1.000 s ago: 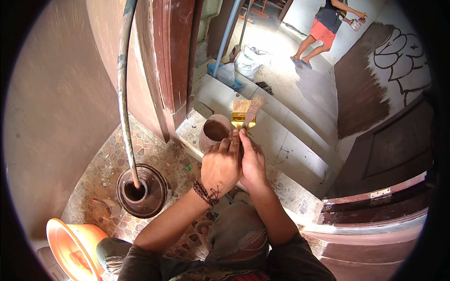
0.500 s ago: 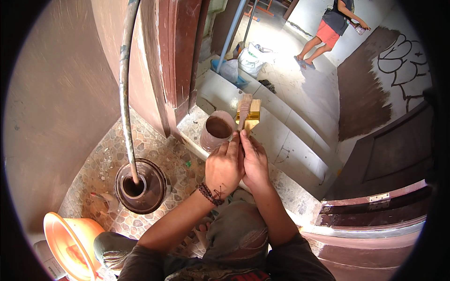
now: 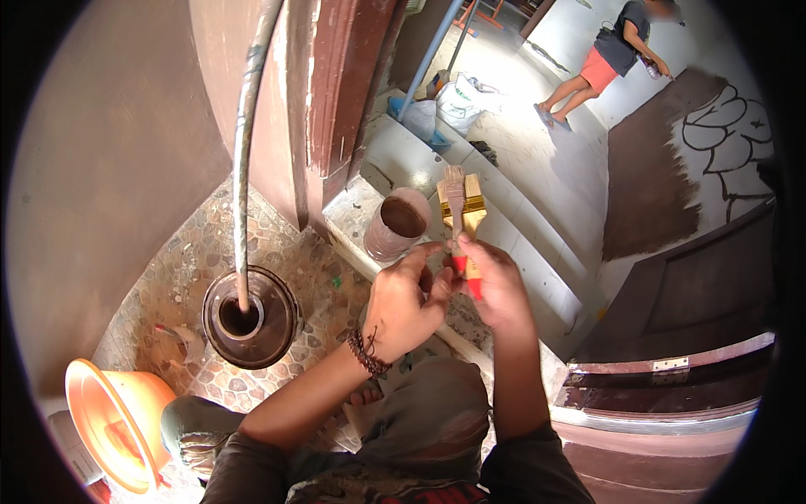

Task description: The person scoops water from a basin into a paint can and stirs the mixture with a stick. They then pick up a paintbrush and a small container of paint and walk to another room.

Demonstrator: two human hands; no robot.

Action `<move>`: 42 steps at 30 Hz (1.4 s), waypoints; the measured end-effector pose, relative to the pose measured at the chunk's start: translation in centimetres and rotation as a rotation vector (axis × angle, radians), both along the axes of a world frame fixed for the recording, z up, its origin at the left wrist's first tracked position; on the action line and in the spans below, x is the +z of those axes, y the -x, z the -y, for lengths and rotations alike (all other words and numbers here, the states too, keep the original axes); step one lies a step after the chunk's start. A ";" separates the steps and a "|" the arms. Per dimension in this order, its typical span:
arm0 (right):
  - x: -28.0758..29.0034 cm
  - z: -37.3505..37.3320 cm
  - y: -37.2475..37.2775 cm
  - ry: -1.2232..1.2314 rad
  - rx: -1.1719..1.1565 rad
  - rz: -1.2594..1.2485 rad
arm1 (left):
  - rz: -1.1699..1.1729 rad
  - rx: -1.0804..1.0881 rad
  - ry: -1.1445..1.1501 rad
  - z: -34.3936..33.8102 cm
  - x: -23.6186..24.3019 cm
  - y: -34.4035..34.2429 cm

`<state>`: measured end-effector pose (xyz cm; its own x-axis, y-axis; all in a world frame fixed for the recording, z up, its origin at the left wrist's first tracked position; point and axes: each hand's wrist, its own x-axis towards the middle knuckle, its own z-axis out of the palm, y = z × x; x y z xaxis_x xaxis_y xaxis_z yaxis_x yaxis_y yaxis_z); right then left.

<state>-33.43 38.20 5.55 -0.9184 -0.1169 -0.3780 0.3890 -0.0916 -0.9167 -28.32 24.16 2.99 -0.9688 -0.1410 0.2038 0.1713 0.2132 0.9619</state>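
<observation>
Across the upper middle, white tiled steps (image 3: 537, 259) carry a brown-smeared tub (image 3: 384, 241). Right of it, the right hand (image 3: 497, 286) has its grip closed around two brushes; the left hand (image 3: 407, 294), nearer the tub, is half curled just beside their handles, whether pinching anything I cannot tell. The broad brush (image 3: 478, 207) lies beneath the slim brush (image 3: 455, 189), long axes nearly parallel, bristles pointing away from the person.

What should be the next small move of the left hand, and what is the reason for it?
Probably the left hand should draw the narrow brush off the wide brush. The right hand holds both, the narrow one lying over the wide one; the narrow one's bristles look brown-coated, the wide one's pale, and the left hand is close beside the handles.
</observation>
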 end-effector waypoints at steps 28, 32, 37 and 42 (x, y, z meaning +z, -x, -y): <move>2.8 1.0 -3.9 -0.019 0.500 0.311 | -0.537 0.152 0.569 7.7 -1.4 -2.1; -5.7 -2.1 -0.1 -0.347 0.094 -0.222 | -0.318 0.214 0.429 8.5 -1.5 -2.8; -18.5 1.0 3.3 -0.497 0.058 -0.769 | -0.222 0.159 0.325 9.4 -1.6 -4.2; -20.8 4.8 6.7 -0.232 0.050 -0.831 | -0.110 0.214 0.318 10.3 -0.7 -5.8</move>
<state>-40.13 33.39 -15.29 -0.9033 -0.1679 0.3948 -0.4175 0.1323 -0.8990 -22.50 13.86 2.33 -0.8944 -0.2508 0.3704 0.1885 0.5395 0.8206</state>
